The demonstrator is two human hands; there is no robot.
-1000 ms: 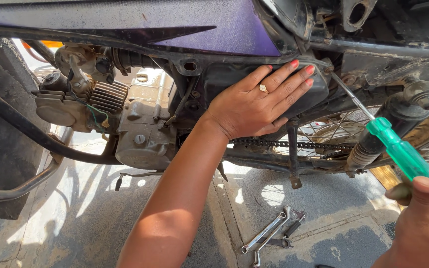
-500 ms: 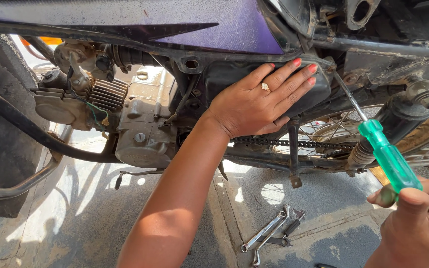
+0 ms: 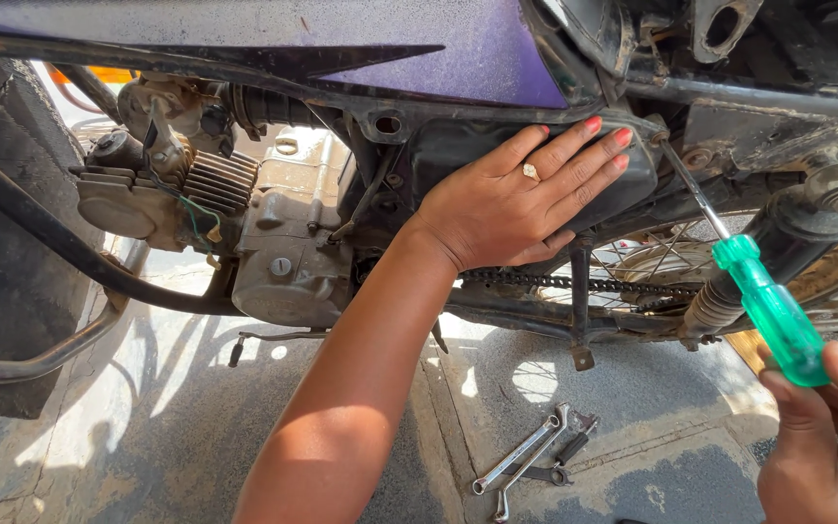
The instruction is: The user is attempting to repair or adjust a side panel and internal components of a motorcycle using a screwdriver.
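My left hand [image 3: 526,199] lies flat, fingers spread, against a black side box [image 3: 458,146] under the purple body panel [image 3: 419,44] of a motorcycle. A ring sits on one finger. My right hand [image 3: 826,446] at the lower right grips the green handle of a screwdriver [image 3: 763,306]. Its metal shaft runs up and left, and the tip meets a fastener at the box's upper right corner [image 3: 660,141].
The engine [image 3: 273,233] with its cooling fins is at left, and a black tyre [image 3: 2,243] fills the far left. Chain [image 3: 574,283], spoked rear wheel [image 3: 652,262] and rear shock [image 3: 788,243] sit at right. Spanners [image 3: 531,456] lie on the concrete floor below.
My right hand and the screwdriver shifted slightly left and down along the handle. The left hand stays pressed on the black box.
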